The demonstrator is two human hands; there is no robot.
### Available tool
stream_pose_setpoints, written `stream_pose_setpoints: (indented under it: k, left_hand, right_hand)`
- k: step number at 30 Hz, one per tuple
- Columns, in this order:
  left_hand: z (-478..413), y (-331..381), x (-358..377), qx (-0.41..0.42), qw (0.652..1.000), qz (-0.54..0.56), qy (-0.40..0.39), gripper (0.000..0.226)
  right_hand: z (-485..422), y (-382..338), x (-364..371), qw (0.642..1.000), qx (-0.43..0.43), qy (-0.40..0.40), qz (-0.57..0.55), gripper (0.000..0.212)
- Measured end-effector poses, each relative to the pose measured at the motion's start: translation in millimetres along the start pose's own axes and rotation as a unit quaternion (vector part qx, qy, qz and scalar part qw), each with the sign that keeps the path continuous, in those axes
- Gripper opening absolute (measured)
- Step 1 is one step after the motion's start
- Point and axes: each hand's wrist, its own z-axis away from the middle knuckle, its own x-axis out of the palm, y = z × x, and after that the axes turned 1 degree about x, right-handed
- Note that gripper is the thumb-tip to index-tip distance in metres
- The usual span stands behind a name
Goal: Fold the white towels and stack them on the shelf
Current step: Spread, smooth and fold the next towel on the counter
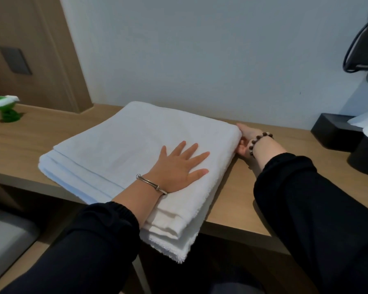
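One stack of folded white towels (136, 145) on wooden shelf (238, 198); left hand (176, 168) flat, fingers spread; right hand (245, 141) at stack edge, fingers hidden.

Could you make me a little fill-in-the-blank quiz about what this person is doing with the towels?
1. The left hand lies ____ on top of the folded white towels.
2. The right hand, wearing a ____ bracelet, touches the towels' right edge.
3. The towels rest on a ____ shelf.
4. A small ____ ornament stands at the shelf's far left.

Missing words: flat; beaded; wooden; green.
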Motion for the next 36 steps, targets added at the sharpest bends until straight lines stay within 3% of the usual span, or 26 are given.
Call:
stream_pose_setpoints:
  k: [6, 10, 12, 15, 17, 19, 21, 23, 24, 26, 30, 34, 36]
  left_hand:
    - [1, -2, -1, 0.015, 1.000, 0.005, -0.007, 0.086]
    - [1, -1, 0, 0.011, 1.000, 0.011, -0.008, 0.088]
    - [0, 0, 0, 0.010, 1.000, 0.011, -0.008, 0.089]
    - [0, 0, 0, 0.007, 1.000, 0.008, -0.005, 0.090]
    - [-1, -1, 1, 0.007, 1.000, 0.004, -0.003, 0.090]
    - [-2, -2, 2, 0.006, 1.000, 0.003, 0.000, 0.088]
    - [-2, -3, 3, 0.005, 1.000, 0.005, -0.002, 0.086]
    - [-3, -3, 3, 0.004, 1.000, 0.007, -0.001, 0.086]
    - [-3, -3, 3, 0.004, 1.000, 0.008, 0.000, 0.086]
    - [-2, -2, 2, 0.004, 1.000, 0.010, 0.001, 0.087]
    - [1, 2, -2, -0.002, 1.000, 0.003, -0.012, 0.082]
    - [9, 14, -1, 0.015, 0.999, -0.011, -0.033, 0.061]
    - [19, 24, 3, 0.041, 0.998, 0.011, -0.038, 0.063]
  right_hand:
    - [-16, -1, -12, 1.000, -0.017, 0.009, -0.013, 0.010]
    - [-19, -2, -16, 0.991, -0.045, 0.028, 0.124, 0.007]
    - [-17, -9, -12, 0.974, -0.072, 0.067, 0.204, 0.025]
    - [-18, -12, 0, 0.956, -0.069, 0.025, 0.283, 0.064]
    - [-21, -12, 6, 0.953, -0.061, 0.025, 0.297, 0.076]
    - [-21, -14, 11, 0.953, -0.057, 0.026, 0.298, 0.064]
    - [-17, -16, 16, 0.950, -0.049, -0.033, 0.308, 0.038]
    - [-18, -13, 16, 0.947, -0.063, -0.077, 0.306, 0.032]
    - [-22, -10, 14, 0.948, -0.079, -0.069, 0.302, 0.024]
    - [-29, 0, 8, 0.946, -0.126, 0.011, 0.299, 0.030]
    - [-38, 15, 10, 0.892, -0.265, 0.090, 0.356, 0.031]
    - [-41, 16, 19, 0.867, -0.297, 0.128, 0.378, 0.027]
    - [-41, 14, 24, 0.851, -0.307, 0.144, 0.402, 0.024]
